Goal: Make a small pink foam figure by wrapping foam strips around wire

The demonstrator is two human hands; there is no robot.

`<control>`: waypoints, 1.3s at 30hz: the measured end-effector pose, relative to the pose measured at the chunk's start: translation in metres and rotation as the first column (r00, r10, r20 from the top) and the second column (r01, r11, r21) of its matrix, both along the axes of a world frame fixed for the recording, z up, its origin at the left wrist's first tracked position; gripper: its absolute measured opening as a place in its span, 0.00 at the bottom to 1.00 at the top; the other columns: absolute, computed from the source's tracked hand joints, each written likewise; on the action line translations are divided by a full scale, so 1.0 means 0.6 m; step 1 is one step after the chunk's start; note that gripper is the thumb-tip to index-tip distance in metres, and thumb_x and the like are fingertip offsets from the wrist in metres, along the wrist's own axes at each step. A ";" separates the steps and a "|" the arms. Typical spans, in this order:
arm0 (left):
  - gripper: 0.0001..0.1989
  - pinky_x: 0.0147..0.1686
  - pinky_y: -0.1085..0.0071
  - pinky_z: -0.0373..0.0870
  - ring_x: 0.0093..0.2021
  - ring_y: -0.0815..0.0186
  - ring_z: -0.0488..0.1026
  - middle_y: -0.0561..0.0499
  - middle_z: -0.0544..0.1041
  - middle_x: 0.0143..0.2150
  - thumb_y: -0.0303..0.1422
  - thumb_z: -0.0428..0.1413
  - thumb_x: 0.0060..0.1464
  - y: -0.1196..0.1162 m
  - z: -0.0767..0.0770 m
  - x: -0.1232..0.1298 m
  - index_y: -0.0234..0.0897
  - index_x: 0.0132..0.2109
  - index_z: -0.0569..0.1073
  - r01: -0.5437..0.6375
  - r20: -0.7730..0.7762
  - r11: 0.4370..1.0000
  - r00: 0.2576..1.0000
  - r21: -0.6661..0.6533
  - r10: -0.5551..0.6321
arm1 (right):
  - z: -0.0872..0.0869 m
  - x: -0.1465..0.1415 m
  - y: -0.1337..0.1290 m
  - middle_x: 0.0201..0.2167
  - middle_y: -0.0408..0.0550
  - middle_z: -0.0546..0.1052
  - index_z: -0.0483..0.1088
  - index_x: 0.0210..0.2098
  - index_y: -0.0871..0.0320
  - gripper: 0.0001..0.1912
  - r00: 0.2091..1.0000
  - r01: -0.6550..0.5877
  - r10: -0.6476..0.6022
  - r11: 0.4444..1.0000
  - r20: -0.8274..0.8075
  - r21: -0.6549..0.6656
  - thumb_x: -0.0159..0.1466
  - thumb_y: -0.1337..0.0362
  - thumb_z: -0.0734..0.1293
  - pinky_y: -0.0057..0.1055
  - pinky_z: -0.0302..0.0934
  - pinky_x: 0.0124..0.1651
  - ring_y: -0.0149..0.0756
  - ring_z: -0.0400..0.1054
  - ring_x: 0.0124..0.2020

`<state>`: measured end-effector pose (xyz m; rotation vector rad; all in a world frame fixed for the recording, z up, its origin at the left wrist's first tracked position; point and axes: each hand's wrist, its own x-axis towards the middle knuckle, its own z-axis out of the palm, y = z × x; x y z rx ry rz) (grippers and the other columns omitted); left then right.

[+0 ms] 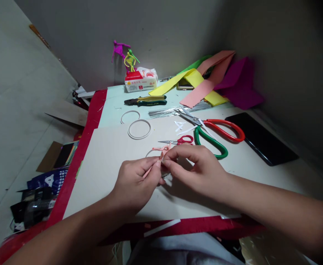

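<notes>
My left hand is closed, thumb and fingers pinching a small pink figure wrapped in crepe paper. At the same spot my right hand pinches a part of the figure, its fingertips touching those of my left hand. The figure's thin pink limbs stick up above the fingertips. Part of a thin ring shows behind my hands. Just beyond them lie small red-handled scissors. Large scissors with one red and one green handle rest to the right, beside white paper strips.
Two wire rings lie left of centre. Behind them are pliers, a bundle of wires and a tissue pack with purple, green and yellow figures. Folded crepe paper and a black tablet are at the right.
</notes>
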<state>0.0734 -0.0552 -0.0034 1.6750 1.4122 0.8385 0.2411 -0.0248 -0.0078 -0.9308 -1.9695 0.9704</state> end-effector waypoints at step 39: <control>0.15 0.21 0.76 0.61 0.19 0.69 0.68 0.50 0.75 0.17 0.34 0.52 0.57 0.025 0.014 -0.030 0.33 0.30 0.80 -0.008 0.304 0.867 0.935 -0.499 0.184 | 0.009 0.048 0.059 0.26 0.44 0.76 0.71 0.30 0.57 0.09 0.948 0.153 -0.195 0.972 0.252 0.178 0.56 0.75 0.61 0.30 0.60 0.31 0.34 0.69 0.27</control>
